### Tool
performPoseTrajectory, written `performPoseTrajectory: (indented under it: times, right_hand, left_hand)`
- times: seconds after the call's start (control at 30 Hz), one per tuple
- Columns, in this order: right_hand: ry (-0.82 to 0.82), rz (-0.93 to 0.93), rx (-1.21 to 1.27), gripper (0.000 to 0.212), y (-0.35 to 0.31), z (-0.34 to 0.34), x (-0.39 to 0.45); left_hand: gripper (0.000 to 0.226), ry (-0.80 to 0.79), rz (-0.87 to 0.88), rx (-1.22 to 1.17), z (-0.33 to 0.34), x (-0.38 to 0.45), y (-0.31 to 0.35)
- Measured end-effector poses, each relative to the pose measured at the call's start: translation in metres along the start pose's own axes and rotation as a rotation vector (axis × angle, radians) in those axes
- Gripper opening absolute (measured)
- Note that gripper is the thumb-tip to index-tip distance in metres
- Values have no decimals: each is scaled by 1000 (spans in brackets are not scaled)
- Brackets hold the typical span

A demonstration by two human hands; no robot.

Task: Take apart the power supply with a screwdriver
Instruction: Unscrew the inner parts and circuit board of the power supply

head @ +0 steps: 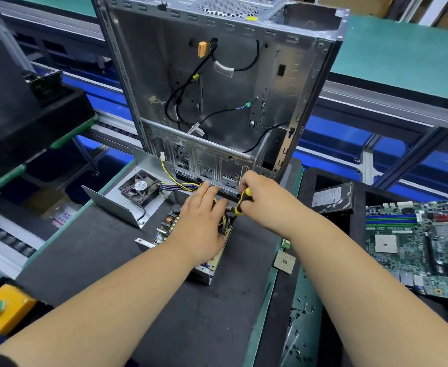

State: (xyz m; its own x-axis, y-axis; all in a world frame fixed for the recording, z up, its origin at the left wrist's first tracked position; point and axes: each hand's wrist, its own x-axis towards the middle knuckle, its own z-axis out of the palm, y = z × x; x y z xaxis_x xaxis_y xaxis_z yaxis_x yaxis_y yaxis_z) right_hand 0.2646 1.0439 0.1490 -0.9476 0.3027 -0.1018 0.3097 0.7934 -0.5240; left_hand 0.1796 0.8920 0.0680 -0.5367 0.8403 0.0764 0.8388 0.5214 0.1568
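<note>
Yellow-and-black screwdriver gripped in our right hand, tip down in the opened power supply on the dark worktop. Our left hand rests flat on the supply's wires, fingers straight. We count one upright case, one fan cover, one motherboard, one hard drive.

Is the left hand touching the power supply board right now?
Touching. The head view shows the left hand lying flat on the power supply board, palm over the wires, while the right hand holds the screwdriver.
</note>
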Motion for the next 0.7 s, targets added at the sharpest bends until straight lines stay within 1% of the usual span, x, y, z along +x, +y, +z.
performPoseTrajectory:
  times: [0.07,0.2,0.27,0.37,0.53,0.7]
  right_hand:
    - [24,-17,-61,17,0,3,-3]
    - [134,-33,-253,35,1,16,-7]
    - [141,-22,-251,32,2,19,-5]
    - [157,-19,-165,20,4,20,-4]
    - [213,-4,-65,19,3,19,-6]
    - [191,-24,-64,12,3,17,-6]
  left_hand:
    - [71,3,-2,-6,0,0,0]
    - [76,9,-5,-3,1,0,0]
    - [77,10,0,2,1,0,0]
    - [73,12,1,1,2,0,-1]
    - [72,20,6,-3,3,1,-1]
    - [71,19,0,1,4,1,-2]
